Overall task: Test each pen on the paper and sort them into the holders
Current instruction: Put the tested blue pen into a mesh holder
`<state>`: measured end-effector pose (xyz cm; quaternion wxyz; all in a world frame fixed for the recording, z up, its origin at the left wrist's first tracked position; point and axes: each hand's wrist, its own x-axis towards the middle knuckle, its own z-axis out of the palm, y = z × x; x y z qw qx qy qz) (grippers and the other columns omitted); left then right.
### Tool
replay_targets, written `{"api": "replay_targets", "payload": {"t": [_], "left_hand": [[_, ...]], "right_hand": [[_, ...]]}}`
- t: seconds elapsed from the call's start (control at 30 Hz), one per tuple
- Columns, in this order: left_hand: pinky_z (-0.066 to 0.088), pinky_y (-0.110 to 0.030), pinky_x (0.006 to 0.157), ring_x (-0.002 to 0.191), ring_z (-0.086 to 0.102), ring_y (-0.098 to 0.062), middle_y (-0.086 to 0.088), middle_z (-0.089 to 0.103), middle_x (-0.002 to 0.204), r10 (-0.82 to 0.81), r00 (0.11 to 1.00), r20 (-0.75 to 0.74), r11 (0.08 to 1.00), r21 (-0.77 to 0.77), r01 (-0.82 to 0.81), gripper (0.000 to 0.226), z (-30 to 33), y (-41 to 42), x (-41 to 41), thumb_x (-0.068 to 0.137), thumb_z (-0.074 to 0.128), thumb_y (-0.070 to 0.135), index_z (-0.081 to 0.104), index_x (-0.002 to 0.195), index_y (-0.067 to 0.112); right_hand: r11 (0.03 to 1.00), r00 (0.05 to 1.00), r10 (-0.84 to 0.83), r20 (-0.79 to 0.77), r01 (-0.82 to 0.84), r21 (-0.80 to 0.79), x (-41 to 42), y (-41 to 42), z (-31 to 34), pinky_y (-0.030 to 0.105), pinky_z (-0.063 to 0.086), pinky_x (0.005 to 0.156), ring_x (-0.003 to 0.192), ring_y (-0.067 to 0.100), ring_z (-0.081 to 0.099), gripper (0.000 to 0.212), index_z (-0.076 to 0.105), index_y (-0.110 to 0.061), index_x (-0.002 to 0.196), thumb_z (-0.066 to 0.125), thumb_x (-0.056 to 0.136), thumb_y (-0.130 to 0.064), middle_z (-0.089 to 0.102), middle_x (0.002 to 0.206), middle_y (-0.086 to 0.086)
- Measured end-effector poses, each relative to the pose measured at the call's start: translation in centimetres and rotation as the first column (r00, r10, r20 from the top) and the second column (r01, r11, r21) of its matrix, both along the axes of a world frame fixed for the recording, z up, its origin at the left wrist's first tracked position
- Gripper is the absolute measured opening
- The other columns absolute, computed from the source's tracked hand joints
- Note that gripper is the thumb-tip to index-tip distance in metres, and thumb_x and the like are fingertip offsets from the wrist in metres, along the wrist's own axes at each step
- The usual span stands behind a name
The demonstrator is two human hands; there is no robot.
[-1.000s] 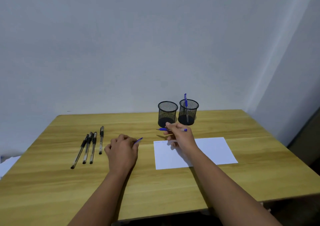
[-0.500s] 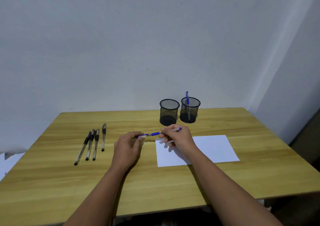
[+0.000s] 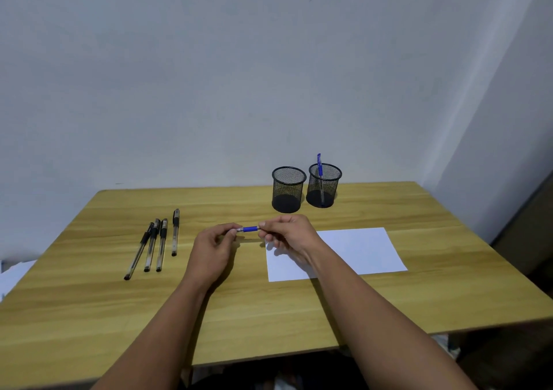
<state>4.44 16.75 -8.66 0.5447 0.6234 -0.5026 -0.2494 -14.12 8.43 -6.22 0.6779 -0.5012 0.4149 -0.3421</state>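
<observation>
A blue pen [image 3: 250,229] lies level between my two hands above the table. My left hand [image 3: 214,247] pinches its left end, where the cap sits, and my right hand [image 3: 288,235] pinches its right end; most of the barrel is hidden in my fingers. The white paper [image 3: 359,252] lies flat under and to the right of my right hand. Two black mesh holders stand behind: the left holder [image 3: 288,189] has no pen showing, the right holder [image 3: 323,185] has one blue pen [image 3: 319,165] upright. Several black pens [image 3: 158,243] lie in a row at the left.
The wooden table [image 3: 269,305] runs to a grey wall at the back. White sheets [image 3: 13,276] show past the table's left edge. A dark object stands at the far right beside the table.
My hands have come together: the cap in my left hand has met the pen in my right, and less blue barrel shows. The view has shifted slightly.
</observation>
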Motion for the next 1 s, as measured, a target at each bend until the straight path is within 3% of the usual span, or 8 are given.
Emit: {"api": "replay_targets", "payload": {"t": [0.1,0.27,0.37,0.5,0.6,0.7,0.87,1.0], "left_hand": [[0.047,-0.026,0.078,0.085,0.064,-0.002,0.01,0.076,0.09,0.0,0.999,-0.041,0.999,-0.032,-0.001,0.02,0.3,0.3,0.1,0.1,0.062,0.018,0.079,0.102,0.028],[0.054,-0.037,0.094,0.105,0.066,-0.004,0.014,0.074,0.107,-0.06,0.998,0.036,0.998,-0.009,0.06,0.019,0.8,-0.1,-0.5,0.099,0.064,0.026,0.077,0.109,0.036],[0.051,-0.034,0.098,0.113,0.064,-0.01,0.013,0.071,0.114,-0.051,0.992,0.116,0.986,-0.152,0.068,0.024,4.0,-2.6,-2.2,0.098,0.065,0.027,0.073,0.118,0.038],[0.049,-0.034,0.099,0.111,0.063,-0.009,0.011,0.069,0.115,0.028,0.961,0.274,0.946,-0.317,0.063,0.032,9.8,-7.9,-5.1,0.097,0.065,0.027,0.066,0.129,0.028],[0.048,-0.045,0.099,0.118,0.059,-0.018,0.008,0.065,0.127,0.015,0.865,0.502,0.976,-0.197,0.098,0.047,11.5,-11.5,-7.2,0.091,0.061,0.049,0.06,0.135,0.031],[0.043,-0.046,0.103,0.13,0.052,-0.022,0.006,0.057,0.143,-0.022,0.669,0.743,0.995,-0.051,0.089,0.066,12.1,-13.9,-9.3,0.087,0.059,0.065,0.052,0.144,0.032],[0.036,-0.046,0.106,0.131,0.048,-0.023,0.005,0.055,0.143,-0.04,0.47,0.882,0.998,0.06,-0.028,0.086,11.0,-14.1,-10.3,0.076,0.051,0.084,0.046,0.144,0.032],[0.033,-0.053,0.109,0.124,0.053,-0.024,0.007,0.064,0.126,-0.109,0.45,0.886,0.985,0.159,-0.074,0.089,7.5,-17.1,-11.9,0.066,0.039,0.093,0.051,0.128,0.031]], "right_hand": [[0.998,0.997,0.046,-0.066,-0.05,-0.049,-0.2,-0.2,1.2,0.019,0.041,0.043,0.055,0.01,0.061,0.015,0.081,0.005,0.1,0.083,0.093,-0.008,0.079,0.083,0.014],[0.913,0.823,0.241,-0.514,-0.372,-0.168,-2.9,-1.8,5.7,0.019,0.051,0.059,0.067,0.008,0.067,0.02,0.082,-0.001,0.11,0.082,0.095,-0.015,0.084,0.099,0.013],[0.878,0.784,0.272,-0.558,-0.439,-0.189,-4.4,-3.2,8.3,0.02,0.049,0.057,0.066,0.01,0.068,0.015,0.08,0.001,0.106,0.077,0.097,-0.01,0.082,0.097,0.018],[0.889,0.885,0.018,-0.466,-0.227,-0.398,-7.6,-6.0,11.6,0.022,0.045,0.06,0.061,0.012,0.059,0.013,0.082,-0.003,0.1,0.081,0.095,-0.015,0.074,0.074,0.012],[0.846,0.92,-0.23,-0.316,0.028,-0.532,-10.3,-9.0,13.3,0.016,0.044,0.061,0.057,0.0,0.058,0.017,0.083,-0.001,0.105,0.083,0.093,-0.014,0.071,0.076,-0.001],[0.766,0.875,-0.396,-0.279,0.147,-0.626,-11.6,-11.2,13.9,0.022,0.049,0.073,0.065,0.0,0.063,0.01,0.083,-0.008,0.097,0.082,0.094,-0.017,0.074,0.079,-0.004],[0.723,0.773,-0.484,-0.409,0.091,-0.685,-9.5,-11.2,13.1,0.027,0.052,0.072,0.079,0.011,0.067,0.012,0.078,-0.017,0.089,0.082,0.093,-0.027,0.071,0.081,-0.007],[0.769,0.65,-0.487,-0.583,0.004,-0.639,-9.4,-13.8,8.4,0.032,0.056,0.075,0.086,0.02,0.072,0.01,0.077,-0.02,0.087,0.08,0.09,-0.03,0.076,0.087,-0.004]]}}
